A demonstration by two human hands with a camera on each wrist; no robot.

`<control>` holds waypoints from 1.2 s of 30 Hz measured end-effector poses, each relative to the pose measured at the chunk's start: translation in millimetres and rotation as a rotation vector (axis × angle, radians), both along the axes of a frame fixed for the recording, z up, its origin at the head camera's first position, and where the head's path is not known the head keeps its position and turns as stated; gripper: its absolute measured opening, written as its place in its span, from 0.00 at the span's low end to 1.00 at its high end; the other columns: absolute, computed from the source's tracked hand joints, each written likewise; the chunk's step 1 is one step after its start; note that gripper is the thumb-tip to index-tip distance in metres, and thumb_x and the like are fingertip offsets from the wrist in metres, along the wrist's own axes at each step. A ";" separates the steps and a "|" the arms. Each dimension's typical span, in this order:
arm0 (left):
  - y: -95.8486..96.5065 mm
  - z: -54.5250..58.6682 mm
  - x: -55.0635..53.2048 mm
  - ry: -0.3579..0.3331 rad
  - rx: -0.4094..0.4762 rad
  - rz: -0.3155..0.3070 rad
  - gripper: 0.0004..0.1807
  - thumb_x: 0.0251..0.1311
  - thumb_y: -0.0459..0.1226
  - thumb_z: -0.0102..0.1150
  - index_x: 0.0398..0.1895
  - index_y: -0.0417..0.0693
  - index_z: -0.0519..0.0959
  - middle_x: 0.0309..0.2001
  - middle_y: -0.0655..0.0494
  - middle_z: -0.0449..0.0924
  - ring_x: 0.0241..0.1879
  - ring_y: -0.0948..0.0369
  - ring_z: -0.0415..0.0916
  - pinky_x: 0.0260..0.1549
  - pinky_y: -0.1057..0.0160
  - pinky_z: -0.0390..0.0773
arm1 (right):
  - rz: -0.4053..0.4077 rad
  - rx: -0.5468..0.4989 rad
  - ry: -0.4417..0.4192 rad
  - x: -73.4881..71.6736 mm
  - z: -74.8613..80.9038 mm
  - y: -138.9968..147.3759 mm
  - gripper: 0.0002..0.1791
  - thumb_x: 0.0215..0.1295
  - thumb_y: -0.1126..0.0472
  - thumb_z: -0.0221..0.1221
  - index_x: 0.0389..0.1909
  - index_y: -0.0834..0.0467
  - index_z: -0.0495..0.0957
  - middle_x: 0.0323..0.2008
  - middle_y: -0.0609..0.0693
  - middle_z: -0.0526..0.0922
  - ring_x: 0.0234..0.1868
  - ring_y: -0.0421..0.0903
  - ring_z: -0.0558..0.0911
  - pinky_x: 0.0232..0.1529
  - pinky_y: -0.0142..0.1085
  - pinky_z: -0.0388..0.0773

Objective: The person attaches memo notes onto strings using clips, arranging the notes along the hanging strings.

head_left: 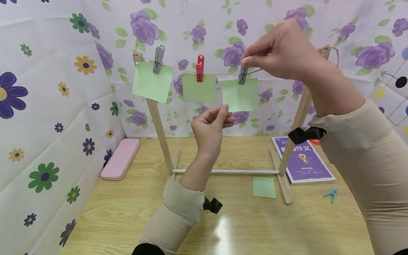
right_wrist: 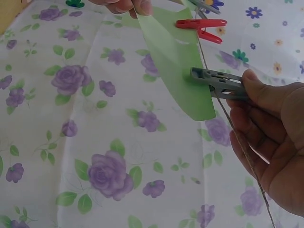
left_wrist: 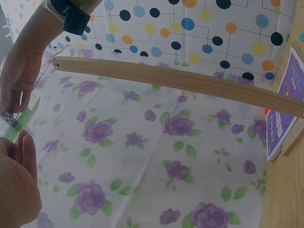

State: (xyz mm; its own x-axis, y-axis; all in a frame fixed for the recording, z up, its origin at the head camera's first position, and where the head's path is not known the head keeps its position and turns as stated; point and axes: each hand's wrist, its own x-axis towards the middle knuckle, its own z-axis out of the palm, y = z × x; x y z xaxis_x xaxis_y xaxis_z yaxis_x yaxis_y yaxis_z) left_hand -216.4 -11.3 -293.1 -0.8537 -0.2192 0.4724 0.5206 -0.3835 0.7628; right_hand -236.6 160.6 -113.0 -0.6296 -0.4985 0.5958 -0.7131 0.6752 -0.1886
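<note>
Pink case (head_left: 121, 159) by worktop (head_left: 127, 219) left edge, toward the back. On string (head_left: 220, 74), near left end: first green note (head_left: 151, 85) under grey clip (head_left: 158, 59). Next, middle green note (head_left: 199, 91) under red clip (head_left: 199, 69). Left hand (head_left: 210, 129) pinching lower left corner of third green note (head_left: 240, 97); grey peg (head_left: 243, 75) at that note's top edge, pinched in right hand (head_left: 283, 51). Loose green note (head_left: 264, 187) flat below, on worktop. Purple book (head_left: 306, 163) near worktop's back right corner; turquoise clip (head_left: 332, 194) near right edge.
</note>
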 end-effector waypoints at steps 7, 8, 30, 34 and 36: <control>-0.2 -0.9 -0.3 0.004 -0.013 -0.005 0.11 0.65 0.34 0.68 0.37 0.31 0.85 0.30 0.40 0.86 0.26 0.61 0.86 0.33 0.59 0.90 | 0.000 0.057 -0.002 0.0 -0.9 0.4 0.09 0.68 0.58 0.67 0.40 0.59 0.90 0.37 0.56 0.90 0.25 0.23 0.77 0.27 0.14 0.74; -0.2 -1.2 -0.3 0.003 -0.015 -0.004 0.11 0.65 0.34 0.68 0.37 0.31 0.85 0.30 0.42 0.86 0.26 0.61 0.86 0.33 0.59 0.90 | 0.003 0.066 -0.001 0.1 -1.0 0.7 0.09 0.68 0.58 0.67 0.40 0.59 0.90 0.37 0.55 0.90 0.26 0.26 0.79 0.27 0.14 0.74; -0.9 -1.0 -4.6 0.003 -0.041 0.007 0.10 0.68 0.34 0.65 0.40 0.31 0.84 0.31 0.49 0.87 0.27 0.63 0.86 0.34 0.60 0.90 | 0.030 0.123 -0.037 -0.8 -0.6 4.9 0.12 0.68 0.54 0.67 0.46 0.57 0.89 0.41 0.53 0.89 0.31 0.38 0.75 0.19 0.23 0.69; -0.4 -1.1 -4.8 -0.017 -0.045 0.015 0.11 0.68 0.35 0.65 0.41 0.32 0.84 0.32 0.46 0.87 0.28 0.62 0.86 0.34 0.59 0.90 | 0.038 0.116 -0.046 -1.5 -0.7 5.4 0.12 0.68 0.54 0.67 0.46 0.56 0.89 0.43 0.53 0.89 0.34 0.36 0.76 0.20 0.23 0.70; -0.1 -1.7 -5.1 -0.029 -0.046 0.016 0.12 0.68 0.36 0.65 0.41 0.32 0.84 0.32 0.45 0.87 0.28 0.62 0.86 0.34 0.58 0.90 | 0.041 0.118 -0.052 -1.6 -0.8 5.4 0.13 0.68 0.54 0.67 0.47 0.56 0.89 0.44 0.53 0.89 0.34 0.36 0.76 0.20 0.23 0.70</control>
